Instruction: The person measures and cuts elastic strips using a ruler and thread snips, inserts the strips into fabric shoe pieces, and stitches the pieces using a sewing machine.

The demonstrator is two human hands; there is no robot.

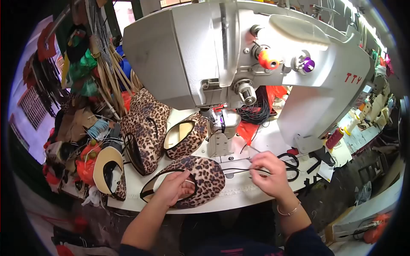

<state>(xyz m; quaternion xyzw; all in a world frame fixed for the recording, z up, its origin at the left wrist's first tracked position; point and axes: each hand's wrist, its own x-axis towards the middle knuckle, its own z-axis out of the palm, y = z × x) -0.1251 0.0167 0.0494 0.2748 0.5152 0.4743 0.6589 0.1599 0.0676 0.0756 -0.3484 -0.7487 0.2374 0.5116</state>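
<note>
A leopard-print shoe upper (pixel 208 179) with dark edging lies on the white machine table, below the sewing machine (pixel 194 55). My left hand (pixel 174 187) is closed on its near rim, thumb on top and fingers inside the opening. To the right, my right hand (pixel 270 174) pinches a thin black cord (pixel 239 170) that runs from the upper's right end. A thin metal tool, perhaps tweezers, sticks out above the fingers of that hand. Black-handled scissors (pixel 292 167) lie just beyond it. The machine's post and needle area stand behind the upper.
More leopard-print uppers (pixel 147 128) are piled left of the post, with a beige-lined one (pixel 112 173) at the table's left edge. Coiled black cord (pixel 256 112) and red plastic (pixel 247 132) lie behind the post. Thread spools (pixel 334 138) stand at the right.
</note>
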